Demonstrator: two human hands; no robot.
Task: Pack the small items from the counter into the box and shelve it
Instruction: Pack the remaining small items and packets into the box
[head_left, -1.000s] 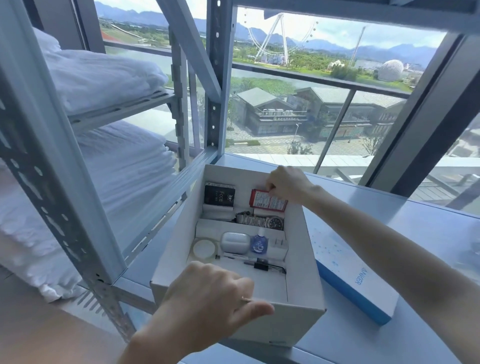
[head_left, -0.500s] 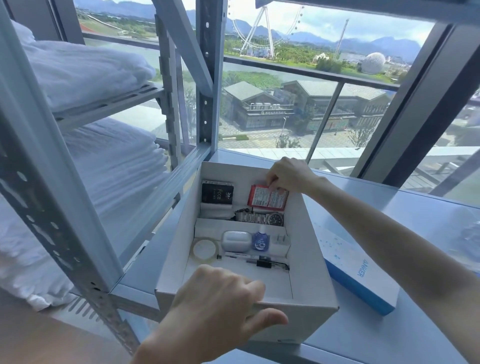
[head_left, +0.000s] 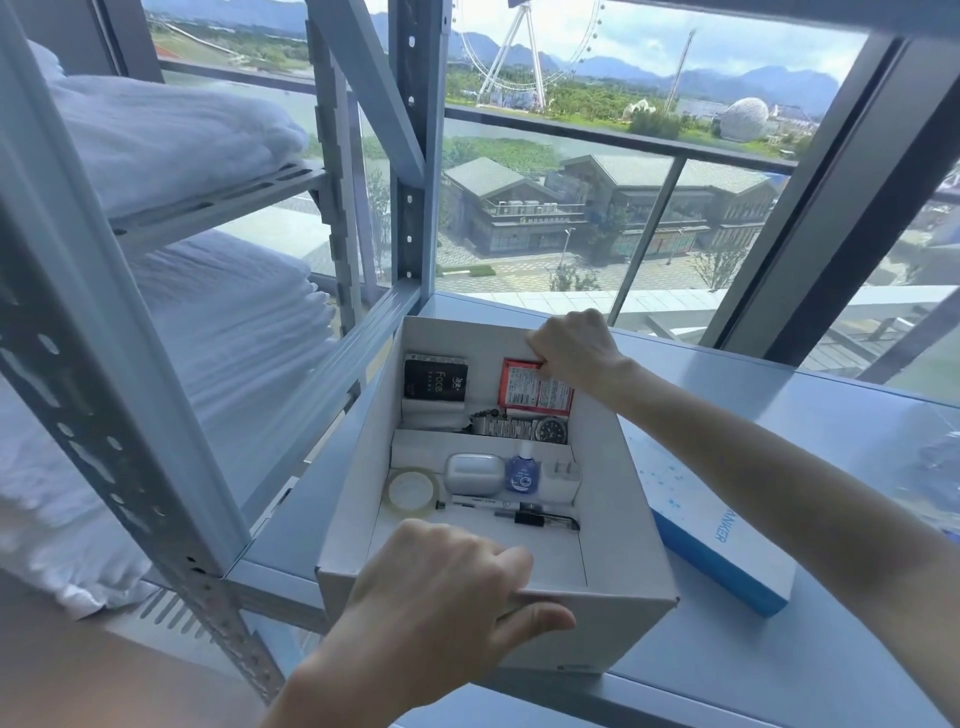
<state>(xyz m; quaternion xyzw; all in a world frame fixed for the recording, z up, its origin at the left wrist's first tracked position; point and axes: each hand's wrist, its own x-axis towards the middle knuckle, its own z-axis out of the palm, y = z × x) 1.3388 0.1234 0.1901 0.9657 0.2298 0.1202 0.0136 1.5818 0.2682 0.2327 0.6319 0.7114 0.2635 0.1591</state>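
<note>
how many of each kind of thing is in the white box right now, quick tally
packets: 2, black packet, red packet
watch: 1
tape roll: 1
earbud case: 1
blue bottle: 1
charger plug: 1
pens: 2, white pen, dark pen
total: 9 in the white box

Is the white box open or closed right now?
Open: no lid covers the box; the watch, tape roll and red packet show inside from above. The left hand grips its near rim.
</note>
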